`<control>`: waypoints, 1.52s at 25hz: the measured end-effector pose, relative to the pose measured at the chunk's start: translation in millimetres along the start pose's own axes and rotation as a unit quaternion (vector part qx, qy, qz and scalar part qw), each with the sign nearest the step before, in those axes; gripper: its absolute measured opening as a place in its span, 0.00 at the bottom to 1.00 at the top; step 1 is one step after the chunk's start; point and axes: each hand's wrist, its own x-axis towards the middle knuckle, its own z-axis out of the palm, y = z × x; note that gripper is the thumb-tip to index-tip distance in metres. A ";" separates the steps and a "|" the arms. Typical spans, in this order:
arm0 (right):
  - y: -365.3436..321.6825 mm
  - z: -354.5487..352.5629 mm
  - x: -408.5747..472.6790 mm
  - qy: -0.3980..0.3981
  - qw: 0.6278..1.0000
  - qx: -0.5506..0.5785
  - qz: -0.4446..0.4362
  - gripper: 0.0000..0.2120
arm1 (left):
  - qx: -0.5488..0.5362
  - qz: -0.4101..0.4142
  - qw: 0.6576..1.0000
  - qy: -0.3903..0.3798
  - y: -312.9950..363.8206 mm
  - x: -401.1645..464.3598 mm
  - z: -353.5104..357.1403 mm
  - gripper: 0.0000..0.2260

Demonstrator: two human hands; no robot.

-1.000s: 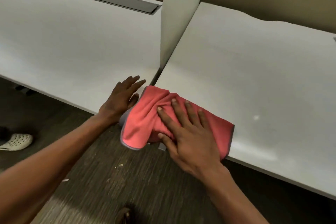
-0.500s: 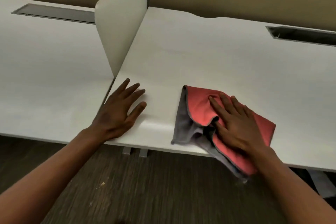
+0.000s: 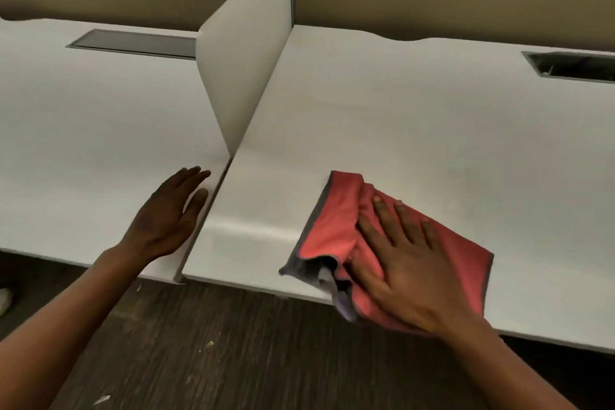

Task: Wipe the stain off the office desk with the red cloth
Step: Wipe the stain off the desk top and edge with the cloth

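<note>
Head view showed the red cloth [image 3: 336, 226] lying folded at the near edge of the worktop [image 3: 416, 130], one corner drooping past it. The right hand [image 3: 409, 263] lay flat on top with fingers [image 3: 382, 213] spread, pressing rather than gripping. The cloth looked soft, light and floppy, likely to bunch; a flat palm at its middle should suit it. The left hand [image 3: 166, 220] rested open beside the divider [image 3: 243, 53], holding nothing.

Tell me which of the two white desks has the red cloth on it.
The right-hand white desk, right of the upright white divider panel. The right hand presses the red cloth there; the left-hand white desk holds only the left hand.
</note>
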 end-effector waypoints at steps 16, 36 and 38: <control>-124.7 12.7 109.8 -0.033 0.973 -0.001 -0.227 0.31 | 0.034 0.102 0.993 -0.057 -36.9 18.2 27.0 0.40; -155.6 -4.3 193.7 0.031 0.964 -0.025 -0.263 0.20 | 0.056 -0.006 0.998 -0.013 -31.3 11.8 29.5 0.31; -170.9 11.6 147.2 0.018 0.956 -0.009 -0.293 0.21 | 0.041 -0.016 0.999 0.001 -32.1 13.6 32.7 0.29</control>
